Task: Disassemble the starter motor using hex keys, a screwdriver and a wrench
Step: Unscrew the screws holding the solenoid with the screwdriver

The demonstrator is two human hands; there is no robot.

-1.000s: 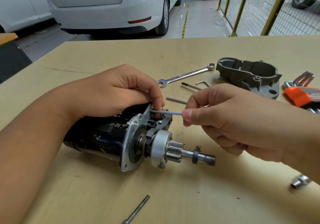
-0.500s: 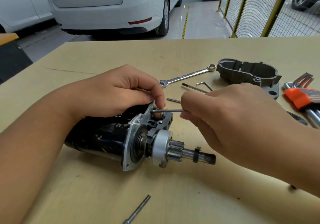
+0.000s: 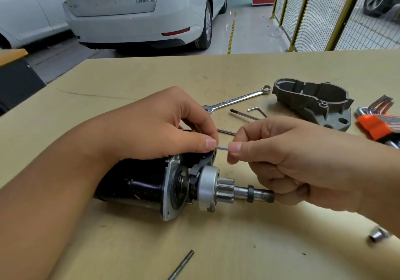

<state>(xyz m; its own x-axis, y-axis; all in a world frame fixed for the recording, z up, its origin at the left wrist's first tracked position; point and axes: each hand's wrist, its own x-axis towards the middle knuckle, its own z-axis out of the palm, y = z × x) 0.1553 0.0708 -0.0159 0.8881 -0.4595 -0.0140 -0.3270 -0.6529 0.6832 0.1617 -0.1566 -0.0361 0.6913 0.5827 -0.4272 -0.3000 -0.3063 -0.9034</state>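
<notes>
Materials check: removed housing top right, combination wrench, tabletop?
Housing: looks like cast metal, probably aluminium; dull grey, rough matte skin with moulded ribs. Wrench: polished, likely chromed steel; bright mirror glints. Tabletop: tan matte sheet, maybe cardboard or fibreboard; faint scuffs, no clear grain.

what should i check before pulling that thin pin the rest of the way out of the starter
1. Right hand pinches the thin pin firmly: ok, thumb and forefinger are on it.
2. Left hand steadies the starter motor: ok, it rests over the top of the body.
3. Pin's inner end free of the lever: cannot tell, the left thumb hides it.
4. Motor lies stable on the table: ok, it is on its side.
5. Pull path to the right is free: ok, the wrench and loose hex key lie farther back.
6. Removed housing is out of the way: ok.
</notes>
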